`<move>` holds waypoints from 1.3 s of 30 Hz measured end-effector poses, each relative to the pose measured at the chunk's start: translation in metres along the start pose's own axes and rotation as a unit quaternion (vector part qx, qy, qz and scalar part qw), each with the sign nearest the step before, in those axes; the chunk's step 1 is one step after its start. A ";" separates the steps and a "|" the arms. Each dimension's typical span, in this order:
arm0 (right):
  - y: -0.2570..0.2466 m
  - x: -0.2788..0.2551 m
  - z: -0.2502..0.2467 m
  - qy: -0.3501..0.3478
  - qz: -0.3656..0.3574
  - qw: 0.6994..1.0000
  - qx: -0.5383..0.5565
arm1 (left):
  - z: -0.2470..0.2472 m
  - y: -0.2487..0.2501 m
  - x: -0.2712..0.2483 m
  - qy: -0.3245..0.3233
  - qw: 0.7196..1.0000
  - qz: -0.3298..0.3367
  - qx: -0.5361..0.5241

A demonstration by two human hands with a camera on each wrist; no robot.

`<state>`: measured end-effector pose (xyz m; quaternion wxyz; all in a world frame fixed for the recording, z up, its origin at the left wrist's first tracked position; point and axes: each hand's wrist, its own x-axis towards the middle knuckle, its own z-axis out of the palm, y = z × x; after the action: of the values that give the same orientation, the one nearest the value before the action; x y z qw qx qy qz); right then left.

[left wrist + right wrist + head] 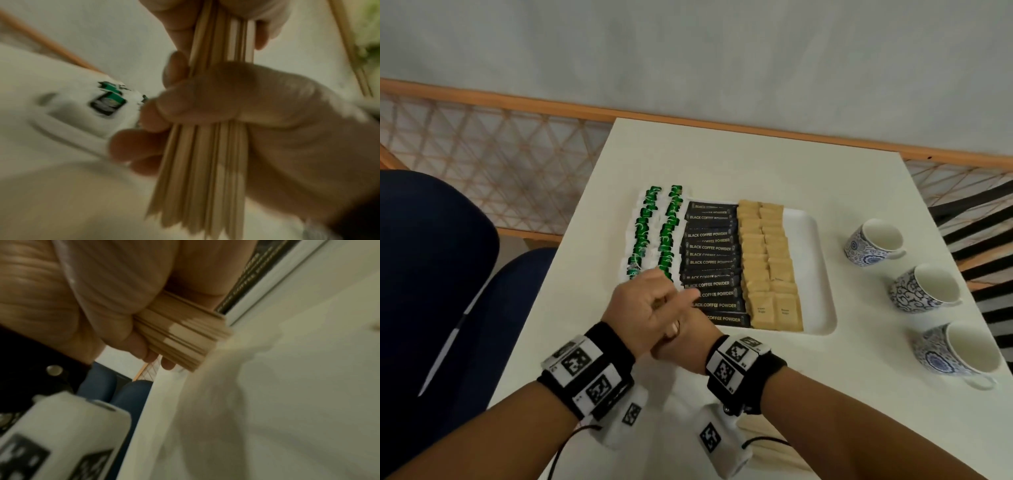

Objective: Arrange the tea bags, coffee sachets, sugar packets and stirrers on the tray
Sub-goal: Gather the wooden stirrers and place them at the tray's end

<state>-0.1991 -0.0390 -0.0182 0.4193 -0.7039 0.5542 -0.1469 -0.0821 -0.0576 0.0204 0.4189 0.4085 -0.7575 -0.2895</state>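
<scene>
A white tray (812, 274) holds two columns of green tea bags (654, 233), a stack of black coffee sachets (710, 262) and two columns of brown sugar packets (767, 260). Its right strip is bare. Both hands meet at the tray's near left corner. My left hand (647, 305) lies over my right hand (681, 342). Together they grip a bundle of wooden stirrers (205, 154), the left thumb across it and the right hand's fingers (180, 32) higher up. The bundle's ends (185, 337) stick out of the right palm beside the tray edge. The head view hides most of the bundle.
Three blue-patterned cups (875, 246) (924, 287) (962, 349) stand in a row on the white table (722, 157), right of the tray. A few loose stirrers (760, 445) lie on the table under my right forearm. A dark blue chair (431, 274) is at the left.
</scene>
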 end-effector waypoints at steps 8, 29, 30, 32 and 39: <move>0.012 -0.044 -0.070 0.056 0.074 0.989 0.119 | 0.045 0.034 0.054 0.093 0.934 -0.289 -0.187; 0.131 -0.003 -0.188 0.247 0.352 0.897 0.103 | 0.181 0.028 0.154 -0.150 0.816 -0.476 -0.292; 0.133 0.000 -0.188 0.246 0.358 0.897 0.081 | 0.184 0.028 0.158 -0.161 0.819 -0.472 -0.282; 0.138 0.005 -0.188 0.244 0.360 0.899 0.049 | 0.193 0.028 0.164 -0.188 0.829 -0.461 -0.256; 0.140 0.013 -0.190 0.220 0.361 0.905 -0.037 | 0.215 0.016 0.171 -0.230 0.848 -0.425 -0.216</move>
<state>-0.4147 -0.1366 -0.0122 0.2845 -0.4205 0.8537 -0.1160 -0.3293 -0.1760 -0.0022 0.1462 0.5114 -0.5031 -0.6812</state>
